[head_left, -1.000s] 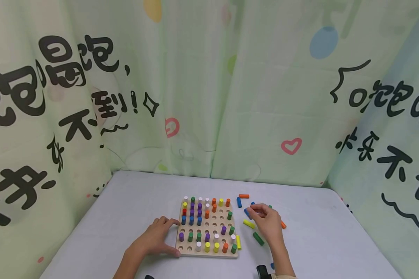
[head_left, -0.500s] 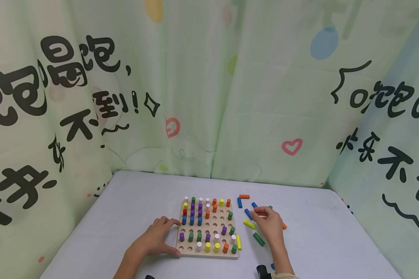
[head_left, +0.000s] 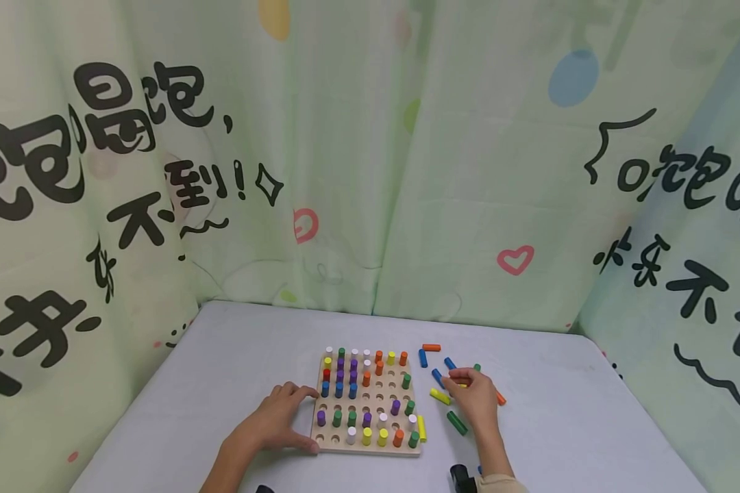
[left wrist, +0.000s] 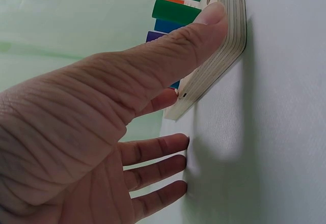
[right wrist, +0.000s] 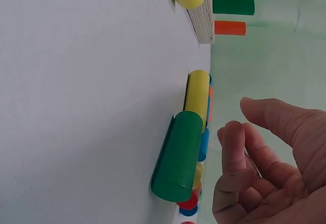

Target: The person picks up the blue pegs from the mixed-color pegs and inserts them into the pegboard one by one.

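Note:
A square wooden pegboard (head_left: 370,452) with upright coloured pegs stands on the table. My left hand (head_left: 274,415) rests at its left side, thumb (left wrist: 211,15) on the laminated edge near the front corner and index finger farther along; the other fingers reach straight out beside the board. Over the loose pegs right of the board is my right hand (head_left: 473,398), its fingers bent and the thumb apart from the index finger, with nothing between them. Nearest to it lie a yellow peg (head_left: 440,396), a green peg (right wrist: 178,155) and a blue peg (head_left: 438,377).
Another yellow peg (head_left: 422,428) lies along the board's right edge. Farther back are an orange peg (head_left: 432,347) and a blue peg (head_left: 423,357); an orange peg (head_left: 501,398) shows beyond the right hand. Printed curtains (head_left: 345,274) surround the table (head_left: 561,411).
My right hand has shifted slightly right and down, and a bit of yellow now shows by its fingers. The left hand stays on the board's edge.

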`<act>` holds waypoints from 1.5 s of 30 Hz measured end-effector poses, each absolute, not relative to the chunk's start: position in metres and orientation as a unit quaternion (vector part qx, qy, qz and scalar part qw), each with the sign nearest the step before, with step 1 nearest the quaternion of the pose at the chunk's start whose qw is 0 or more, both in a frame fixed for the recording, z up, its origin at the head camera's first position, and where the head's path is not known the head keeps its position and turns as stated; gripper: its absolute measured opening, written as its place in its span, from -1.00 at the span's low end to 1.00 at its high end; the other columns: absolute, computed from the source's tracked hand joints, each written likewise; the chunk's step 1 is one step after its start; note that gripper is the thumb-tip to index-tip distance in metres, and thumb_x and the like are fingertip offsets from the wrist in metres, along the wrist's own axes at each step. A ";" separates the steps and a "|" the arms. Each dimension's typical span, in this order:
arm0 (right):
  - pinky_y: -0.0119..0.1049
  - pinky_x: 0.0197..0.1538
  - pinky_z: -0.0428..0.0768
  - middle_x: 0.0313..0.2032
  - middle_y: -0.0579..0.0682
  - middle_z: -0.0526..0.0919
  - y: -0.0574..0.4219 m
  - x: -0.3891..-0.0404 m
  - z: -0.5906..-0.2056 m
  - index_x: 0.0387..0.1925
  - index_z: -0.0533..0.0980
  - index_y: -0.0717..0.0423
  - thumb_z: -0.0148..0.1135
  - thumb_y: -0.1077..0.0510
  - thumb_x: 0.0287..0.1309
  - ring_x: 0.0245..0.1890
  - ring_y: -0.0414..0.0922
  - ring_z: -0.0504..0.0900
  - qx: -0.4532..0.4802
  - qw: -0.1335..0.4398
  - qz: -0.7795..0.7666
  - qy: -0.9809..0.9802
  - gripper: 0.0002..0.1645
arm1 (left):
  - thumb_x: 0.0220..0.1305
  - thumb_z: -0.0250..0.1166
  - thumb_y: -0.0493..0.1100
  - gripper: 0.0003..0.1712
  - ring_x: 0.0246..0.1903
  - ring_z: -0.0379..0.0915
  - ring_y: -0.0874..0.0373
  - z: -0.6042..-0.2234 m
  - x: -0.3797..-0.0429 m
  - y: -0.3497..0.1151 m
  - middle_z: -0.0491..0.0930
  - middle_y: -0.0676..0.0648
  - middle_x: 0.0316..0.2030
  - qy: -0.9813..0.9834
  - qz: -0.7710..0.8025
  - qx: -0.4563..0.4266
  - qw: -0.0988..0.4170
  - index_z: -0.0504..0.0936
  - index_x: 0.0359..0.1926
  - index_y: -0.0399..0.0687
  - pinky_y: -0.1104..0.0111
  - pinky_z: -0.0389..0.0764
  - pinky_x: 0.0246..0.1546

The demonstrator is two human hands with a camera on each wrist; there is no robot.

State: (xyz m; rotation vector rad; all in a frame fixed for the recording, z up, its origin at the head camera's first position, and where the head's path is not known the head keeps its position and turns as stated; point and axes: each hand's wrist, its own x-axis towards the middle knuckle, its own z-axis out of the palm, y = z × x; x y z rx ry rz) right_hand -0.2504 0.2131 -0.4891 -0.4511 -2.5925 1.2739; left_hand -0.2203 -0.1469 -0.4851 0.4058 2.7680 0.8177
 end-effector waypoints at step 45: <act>-0.32 -0.35 0.55 -0.33 0.14 0.67 0.213 -0.264 -0.498 -0.18 0.64 0.33 0.40 0.25 0.19 -0.37 -0.04 0.58 -0.163 0.080 0.380 -0.907 -0.78 | -0.24 0.71 0.21 -0.02 0.11 0.38 -0.14 -0.491 -0.224 -0.147 0.50 -0.17 0.09 0.944 0.277 0.143 0.111 0.54 0.23 0.01 -0.17 0.43 0.24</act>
